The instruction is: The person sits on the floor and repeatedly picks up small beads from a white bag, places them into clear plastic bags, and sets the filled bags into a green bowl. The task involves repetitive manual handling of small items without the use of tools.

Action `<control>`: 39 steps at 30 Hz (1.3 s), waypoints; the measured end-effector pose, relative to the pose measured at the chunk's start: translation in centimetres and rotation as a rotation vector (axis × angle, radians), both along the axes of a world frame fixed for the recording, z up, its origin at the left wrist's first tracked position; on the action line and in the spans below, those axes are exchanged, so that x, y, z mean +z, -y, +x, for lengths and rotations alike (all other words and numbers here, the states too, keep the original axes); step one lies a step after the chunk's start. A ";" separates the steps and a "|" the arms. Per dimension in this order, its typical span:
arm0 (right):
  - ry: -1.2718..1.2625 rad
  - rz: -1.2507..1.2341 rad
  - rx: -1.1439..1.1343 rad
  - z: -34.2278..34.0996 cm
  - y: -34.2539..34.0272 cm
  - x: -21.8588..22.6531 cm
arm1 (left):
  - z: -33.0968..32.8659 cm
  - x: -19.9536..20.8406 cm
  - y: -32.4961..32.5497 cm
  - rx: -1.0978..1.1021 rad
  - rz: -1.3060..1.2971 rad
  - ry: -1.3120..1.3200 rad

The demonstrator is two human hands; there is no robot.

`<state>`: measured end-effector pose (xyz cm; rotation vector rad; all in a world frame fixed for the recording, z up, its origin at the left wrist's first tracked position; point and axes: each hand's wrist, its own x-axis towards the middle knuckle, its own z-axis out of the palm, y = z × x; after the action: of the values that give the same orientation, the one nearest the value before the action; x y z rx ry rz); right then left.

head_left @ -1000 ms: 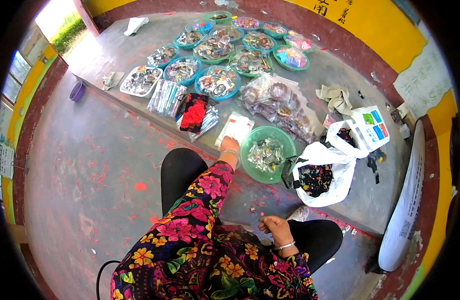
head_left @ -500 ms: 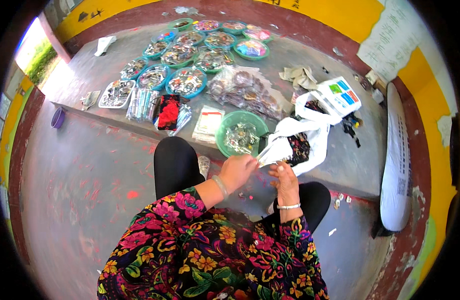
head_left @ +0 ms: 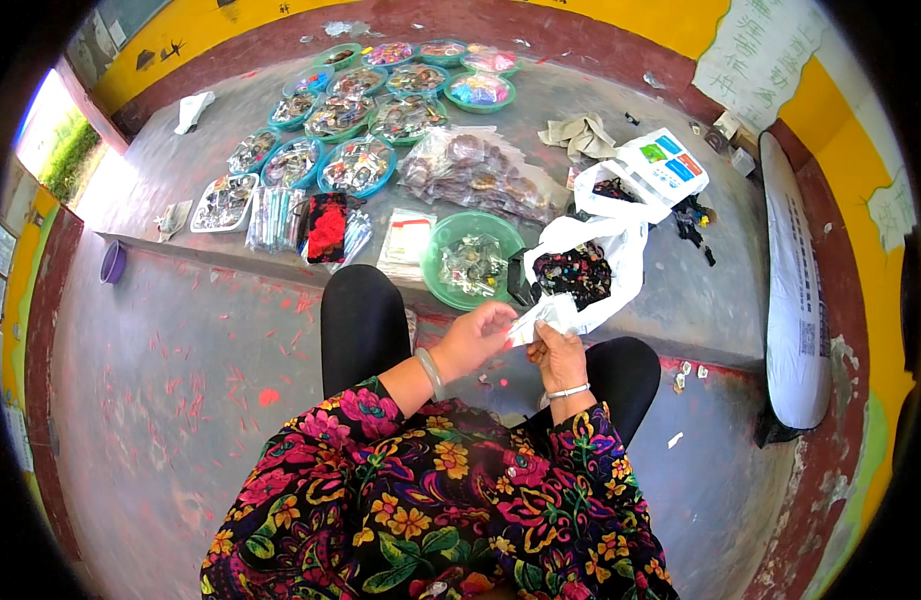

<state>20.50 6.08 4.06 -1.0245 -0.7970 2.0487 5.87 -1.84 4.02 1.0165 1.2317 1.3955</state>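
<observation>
Between my hands is a small clear-and-white plastic bag [head_left: 526, 328], held above my lap. My left hand [head_left: 469, 343] is closed at its left edge, fingers curled. With thumb and fingers pinched, my right hand [head_left: 557, 362] grips its right side. Just beyond them lies a large white plastic bag [head_left: 633, 275], its mouth wide and full of small dark items [head_left: 573, 275] with coloured specks. Left of it, a green basin [head_left: 443, 232] contains small clear packets [head_left: 473, 264]. Beside the basin lies a stack of flat clear packets [head_left: 408, 240] with white and red on them.
Several basins [head_left: 356, 165] of packaged small goods cover the raised ledge. Nearer are a white tray [head_left: 224, 203], bundled packets [head_left: 274, 215], a red-and-black pouch [head_left: 327, 228] and a heap of clear bags [head_left: 476, 175]. A long white-covered object [head_left: 796, 290] leans at right; a purple bowl [head_left: 113, 262] sits left.
My right fingers have gone from spread beside the small bag to pinching it. The small bag now sits between both hands, lower and apart from the large white bag's edge.
</observation>
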 end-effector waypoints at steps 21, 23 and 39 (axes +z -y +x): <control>0.398 0.183 0.133 -0.1 0.6 0.0 | 0.0 3.2 0.9 -0.165 0.318 -1.091; 0.355 0.134 0.105 0.1 0.4 -0.6 | 0.0 3.5 1.1 -0.175 0.388 -1.118; 0.194 -0.003 -0.028 0.9 -0.4 -0.8 | -9.6 4.7 3.4 0.448 0.160 -0.834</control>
<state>21.40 6.52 3.21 -1.2432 -0.8728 1.9473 -3.75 -5.20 8.76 1.5897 2.0758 1.4575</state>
